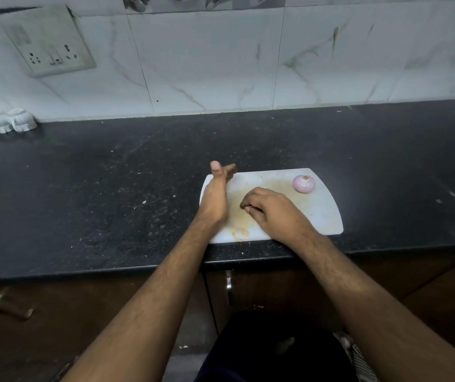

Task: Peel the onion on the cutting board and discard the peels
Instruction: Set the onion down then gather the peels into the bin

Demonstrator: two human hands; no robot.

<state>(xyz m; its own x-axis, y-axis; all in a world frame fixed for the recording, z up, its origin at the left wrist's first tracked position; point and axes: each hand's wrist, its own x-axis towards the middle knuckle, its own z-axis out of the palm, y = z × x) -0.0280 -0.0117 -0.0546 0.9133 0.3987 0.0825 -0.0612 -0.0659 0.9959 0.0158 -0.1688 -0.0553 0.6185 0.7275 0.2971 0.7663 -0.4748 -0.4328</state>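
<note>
A peeled, pale pink onion [304,183] sits alone on the far right corner of the white cutting board [322,216]. My left hand [215,197] stands on its edge at the board's left side, thumb up. Its fingers are closed around brown onion peels [231,170] that stick out past the thumb. My right hand [273,213] rests knuckles-up on the middle of the board. Its curled fingertips pinch a small dark peel scrap [248,208] against the surface. Yellowish stains mark the board between my hands.
The board lies near the front edge of a black speckled counter [96,194]. A marble-tiled wall with a switch socket [49,42] stands behind it. A white object [0,122] sits at the far left. Brown cabinet doors with a handle [229,285] are below.
</note>
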